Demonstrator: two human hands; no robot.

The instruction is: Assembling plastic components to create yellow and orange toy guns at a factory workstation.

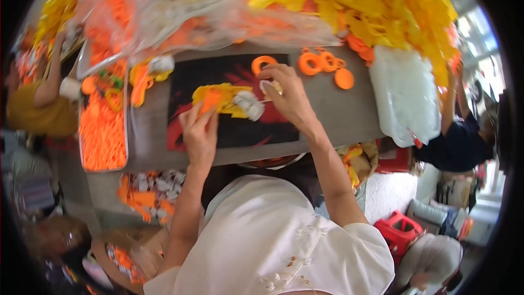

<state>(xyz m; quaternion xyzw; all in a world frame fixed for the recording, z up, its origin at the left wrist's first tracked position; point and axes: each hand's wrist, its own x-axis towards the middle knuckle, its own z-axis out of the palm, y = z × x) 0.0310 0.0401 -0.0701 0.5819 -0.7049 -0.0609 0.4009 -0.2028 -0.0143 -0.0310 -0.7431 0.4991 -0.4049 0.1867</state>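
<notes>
A yellow plastic toy shell (pixel 231 88), apparently a toy gun part, lies on the black and red mat (pixel 229 134) in front of me. At its right end is a whitish, rounded mechanism (pixel 249 105). My left hand (pixel 198 131) is closed on the orange piece (pixel 210 99) at the shell's left end. Just right of the mechanism, my right hand (pixel 290 96) has its fingers bent together around a small pale piece (pixel 271 88), blurred and partly hidden. Beyond those fingertips sits an orange ring (pixel 264 65).
Orange discs and rings (pixel 319 62) lie to the right, before a milky plastic container (pixel 405 98). Leftward are an orange and yellow toy gun (pixel 143 83) and a tray of small orange parts (pixel 103 136). Plastic bags (pixel 180 11) and heaped yellow parts (pixel 376 5) line the back. People work at both sides.
</notes>
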